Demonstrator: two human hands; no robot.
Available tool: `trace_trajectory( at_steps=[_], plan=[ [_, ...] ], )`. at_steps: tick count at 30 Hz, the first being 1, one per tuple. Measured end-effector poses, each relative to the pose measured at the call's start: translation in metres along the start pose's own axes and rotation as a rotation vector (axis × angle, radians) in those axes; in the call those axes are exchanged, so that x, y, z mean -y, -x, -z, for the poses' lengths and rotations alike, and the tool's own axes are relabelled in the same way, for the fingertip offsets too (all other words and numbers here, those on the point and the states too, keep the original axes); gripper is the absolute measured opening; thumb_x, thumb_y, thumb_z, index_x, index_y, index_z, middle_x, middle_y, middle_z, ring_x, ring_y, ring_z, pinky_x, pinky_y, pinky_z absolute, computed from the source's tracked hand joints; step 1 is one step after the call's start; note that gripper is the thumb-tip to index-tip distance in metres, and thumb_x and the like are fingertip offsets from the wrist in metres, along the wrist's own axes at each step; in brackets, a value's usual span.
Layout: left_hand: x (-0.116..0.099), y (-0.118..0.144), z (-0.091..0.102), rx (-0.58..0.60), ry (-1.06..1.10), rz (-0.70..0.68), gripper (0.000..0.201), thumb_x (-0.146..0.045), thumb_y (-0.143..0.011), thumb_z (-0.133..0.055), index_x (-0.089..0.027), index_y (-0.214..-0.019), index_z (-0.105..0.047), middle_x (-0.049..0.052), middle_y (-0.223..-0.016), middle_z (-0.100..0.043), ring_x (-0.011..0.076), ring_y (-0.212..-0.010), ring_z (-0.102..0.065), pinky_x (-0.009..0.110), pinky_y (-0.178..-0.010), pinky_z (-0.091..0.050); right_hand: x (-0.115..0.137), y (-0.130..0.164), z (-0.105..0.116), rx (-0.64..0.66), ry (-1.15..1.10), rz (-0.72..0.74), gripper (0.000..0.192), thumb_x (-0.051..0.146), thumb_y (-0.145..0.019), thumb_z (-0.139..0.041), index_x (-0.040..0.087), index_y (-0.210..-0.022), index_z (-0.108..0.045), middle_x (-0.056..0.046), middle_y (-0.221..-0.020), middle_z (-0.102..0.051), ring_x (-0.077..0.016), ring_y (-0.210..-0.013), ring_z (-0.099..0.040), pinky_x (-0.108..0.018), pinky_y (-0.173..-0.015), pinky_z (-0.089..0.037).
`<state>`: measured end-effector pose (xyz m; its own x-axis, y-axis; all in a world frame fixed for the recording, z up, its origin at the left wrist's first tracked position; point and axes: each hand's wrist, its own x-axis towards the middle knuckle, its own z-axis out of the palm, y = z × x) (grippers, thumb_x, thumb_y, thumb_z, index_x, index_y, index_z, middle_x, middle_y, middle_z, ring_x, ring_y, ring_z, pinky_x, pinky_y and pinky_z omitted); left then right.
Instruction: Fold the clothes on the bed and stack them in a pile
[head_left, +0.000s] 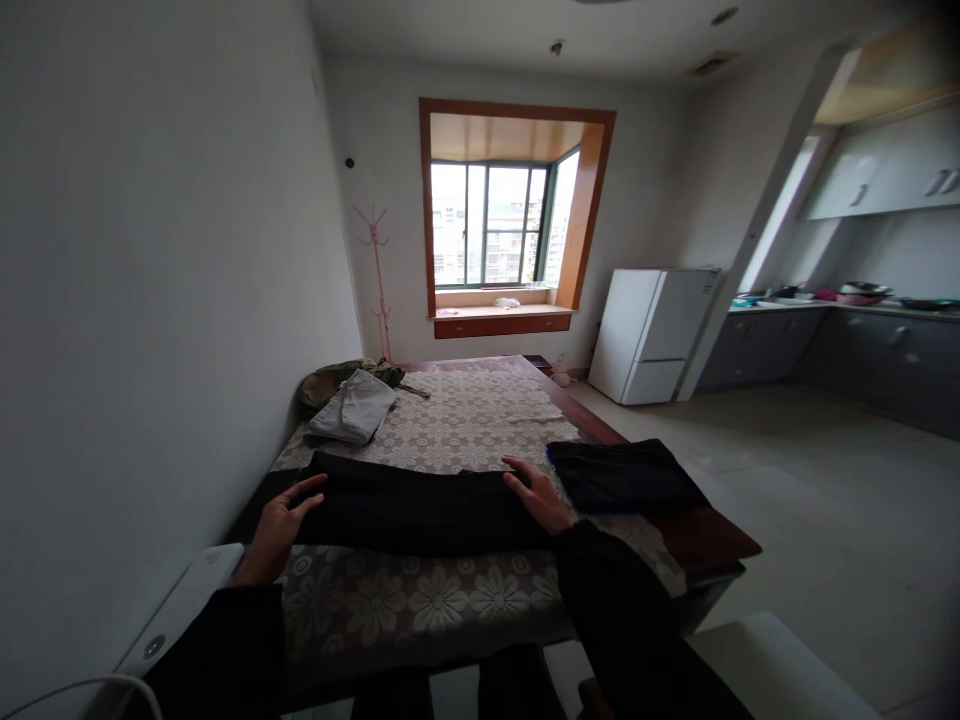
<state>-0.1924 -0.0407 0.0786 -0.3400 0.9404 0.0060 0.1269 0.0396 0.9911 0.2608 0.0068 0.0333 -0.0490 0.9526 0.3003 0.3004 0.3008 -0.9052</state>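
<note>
A long black folded garment (420, 510), perhaps trousers, lies crosswise over the near part of the table. My left hand (281, 525) is at its left end, thumb and fingers apart. Over the right end is my right hand (540, 497), its fingers stretched out and spread. Both hands are open; whether the fingertips touch the cloth, I cannot tell. To the right of my right hand, a second black folded garment (626, 475) rests near the table's right edge. A grey folded garment (354, 408) sits at the far left, against a bunched olive-green cloth item (319, 383).
The dark wooden table (709, 540) has a floral lace tablecloth (480, 410) and meets the wall on the left. A white device (180, 605) stands at my left. Farther off are a pink coat rack (380, 275), a window, a white fridge (637, 330) and kitchen cabinets (900, 350).
</note>
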Motion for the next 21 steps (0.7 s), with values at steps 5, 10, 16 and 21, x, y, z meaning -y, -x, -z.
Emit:
trace_trajectory(
  at_steps=[5, 10, 16, 21],
  plan=[
    [-0.021, 0.012, 0.014, 0.104, 0.251, 0.102, 0.055, -0.029, -0.067, -0.083, -0.023, -0.12, -0.075, 0.007, -0.107, -0.079, 0.0223, -0.088, -0.074, 0.026, -0.071, -0.057, 0.039, 0.014, -0.056, 0.174, -0.765, -0.242, 0.049, 0.057, -0.086, -0.07, 0.028, -0.125, -0.067, -0.008, -0.142, -0.063, -0.0303, -0.124, -0.063, -0.05, -0.109, -0.047],
    [-0.04, 0.034, -0.005, 0.129, 0.351, 0.044, 0.062, -0.037, -0.072, -0.078, -0.02, -0.131, -0.071, 0.008, -0.119, -0.077, 0.0259, -0.104, -0.072, 0.026, -0.075, -0.057, 0.039, 0.025, -0.114, 0.243, -0.906, -0.555, 0.047, 0.061, -0.09, -0.062, 0.028, -0.124, -0.063, -0.01, -0.15, -0.054, -0.0291, -0.127, -0.061, -0.049, -0.105, -0.05],
    [-0.067, 0.048, -0.055, 0.248, 0.425, -0.079, 0.068, -0.05, -0.087, -0.062, -0.015, -0.145, -0.059, 0.011, -0.132, -0.071, 0.0328, -0.124, -0.064, 0.039, -0.097, -0.056, 0.038, 0.015, -0.12, 0.328, -0.945, -0.621, 0.052, 0.071, -0.094, -0.049, 0.028, -0.119, -0.062, -0.009, -0.148, -0.055, -0.0292, -0.123, -0.063, -0.053, -0.103, -0.05],
    [-0.07, 0.048, -0.105, 0.669, 0.444, -0.187, 0.074, -0.054, -0.09, -0.06, -0.031, -0.158, -0.04, 0.01, -0.155, -0.053, 0.0367, -0.129, -0.061, 0.053, -0.102, -0.054, 0.049, 0.005, -0.093, 0.427, -1.043, -0.479, 0.069, 0.084, -0.09, -0.038, 0.028, -0.123, -0.062, -0.008, -0.129, -0.069, -0.0319, -0.12, -0.065, -0.057, -0.103, -0.049]
  ],
)
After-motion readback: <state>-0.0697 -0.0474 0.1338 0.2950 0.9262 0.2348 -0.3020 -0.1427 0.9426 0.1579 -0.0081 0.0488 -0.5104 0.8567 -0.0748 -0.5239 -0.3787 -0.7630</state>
